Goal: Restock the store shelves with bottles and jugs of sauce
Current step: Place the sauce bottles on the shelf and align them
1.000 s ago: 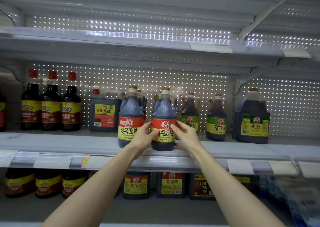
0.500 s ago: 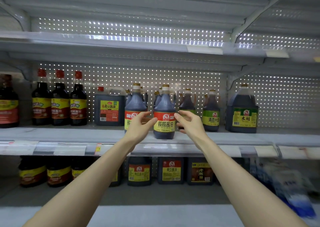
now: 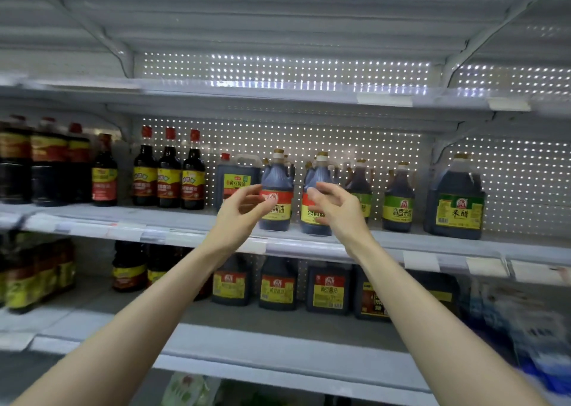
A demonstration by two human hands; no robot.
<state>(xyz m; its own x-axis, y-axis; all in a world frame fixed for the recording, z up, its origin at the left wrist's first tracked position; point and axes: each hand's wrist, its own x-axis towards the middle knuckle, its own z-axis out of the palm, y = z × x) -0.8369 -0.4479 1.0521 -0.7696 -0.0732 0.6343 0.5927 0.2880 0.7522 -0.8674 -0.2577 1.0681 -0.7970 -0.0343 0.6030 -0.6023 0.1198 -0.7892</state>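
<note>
Left hand (image 3: 238, 217) and right hand (image 3: 340, 212) hold nothing, fingers loosely spread. Avoid knocking the dark, red-labelled plastic sauce jug (image 3: 319, 175) just beyond them.

**Free room lies right of the green-label jug**

On the middle shelf (image 3: 414, 240) the widest gap is between the green-label jug (image 3: 398, 198) and the vinegar jug (image 3: 457, 198). Bare board also runs right of the vinegar jug. Two red-label jugs (image 3: 276, 175) stand close together at the front edge, with more jugs right behind. The square jug (image 3: 236, 176) and three red-cap bottles (image 3: 168, 170) sit further back, leaving a bare strip before them.
</note>
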